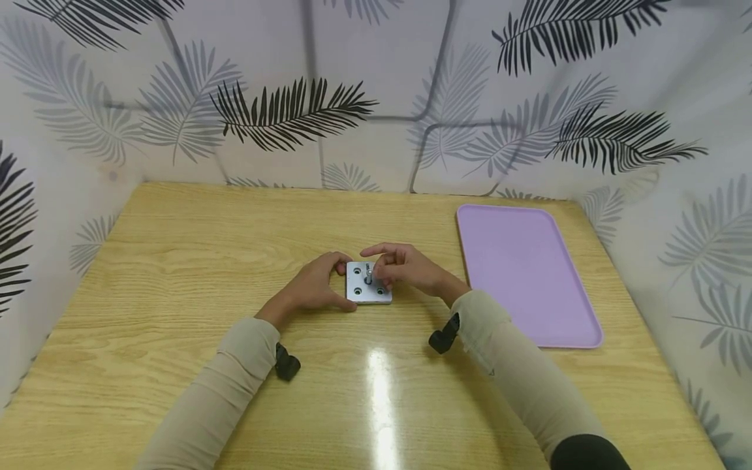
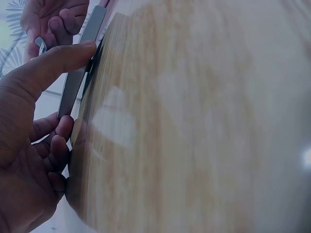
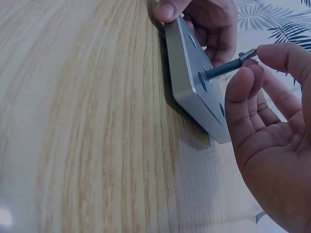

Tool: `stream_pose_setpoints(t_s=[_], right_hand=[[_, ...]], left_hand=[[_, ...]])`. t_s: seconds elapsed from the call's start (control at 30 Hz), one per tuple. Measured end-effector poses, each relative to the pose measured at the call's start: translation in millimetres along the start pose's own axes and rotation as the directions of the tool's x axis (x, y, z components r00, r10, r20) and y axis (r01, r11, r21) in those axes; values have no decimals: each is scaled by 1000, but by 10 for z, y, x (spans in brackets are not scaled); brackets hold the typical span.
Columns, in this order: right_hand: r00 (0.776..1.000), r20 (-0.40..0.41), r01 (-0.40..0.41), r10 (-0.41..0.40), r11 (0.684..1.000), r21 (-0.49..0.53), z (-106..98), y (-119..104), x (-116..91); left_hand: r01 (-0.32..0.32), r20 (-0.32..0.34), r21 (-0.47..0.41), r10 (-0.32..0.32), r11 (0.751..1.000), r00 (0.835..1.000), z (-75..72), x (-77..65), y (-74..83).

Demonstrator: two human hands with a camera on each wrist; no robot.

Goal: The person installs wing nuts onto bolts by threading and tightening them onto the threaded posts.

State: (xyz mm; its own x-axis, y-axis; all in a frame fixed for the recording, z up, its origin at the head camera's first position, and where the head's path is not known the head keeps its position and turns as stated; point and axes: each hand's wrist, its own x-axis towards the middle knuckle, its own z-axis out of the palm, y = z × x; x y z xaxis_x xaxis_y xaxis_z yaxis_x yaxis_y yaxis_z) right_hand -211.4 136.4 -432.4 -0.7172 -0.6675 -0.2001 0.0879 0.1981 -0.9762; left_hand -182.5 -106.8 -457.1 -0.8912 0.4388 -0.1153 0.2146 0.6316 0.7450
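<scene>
A square silver metal plate (image 1: pixel 355 281) with several countersunk holes lies on the wooden table. My left hand (image 1: pixel 314 284) grips it from the left, thumb on the near edge and fingers at the far edge. The left wrist view shows the thumb (image 2: pixel 73 56) along the plate's side. A threaded bolt (image 3: pixel 226 68) stands in one of the holes, much of its thread showing above the plate. My right hand (image 1: pixel 411 267) pinches the bolt's head between its fingertips (image 3: pixel 253 75), one finger stretched out over the plate.
A lilac tray (image 1: pixel 529 274) lies on the table to the right, beyond the right forearm. The wooden table (image 1: pixel 194 254) extends around the plate. Behind it hangs a white cloth (image 1: pixel 376 65) with a leaf pattern. Each wrist wears a small black camera mount (image 1: pixel 286 362).
</scene>
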Motion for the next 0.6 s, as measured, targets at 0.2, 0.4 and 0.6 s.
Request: stream_pose_setpoints(t_s=[0.2,0.4,0.6], right_hand=[[1000,3,18,-18,1000,-12,6,21,6],[1000,3,22,-22,1000,-1,11,32,9],[999,-37,-19,20,1000,19,28,30,8]], left_hand=[[3,3,-3,-3,1000,1000,4,5,-2],[5,8,-10,-5,1000,1000,4,4,0],[12,2,-6,-12,1000,1000,11,-2,5]])
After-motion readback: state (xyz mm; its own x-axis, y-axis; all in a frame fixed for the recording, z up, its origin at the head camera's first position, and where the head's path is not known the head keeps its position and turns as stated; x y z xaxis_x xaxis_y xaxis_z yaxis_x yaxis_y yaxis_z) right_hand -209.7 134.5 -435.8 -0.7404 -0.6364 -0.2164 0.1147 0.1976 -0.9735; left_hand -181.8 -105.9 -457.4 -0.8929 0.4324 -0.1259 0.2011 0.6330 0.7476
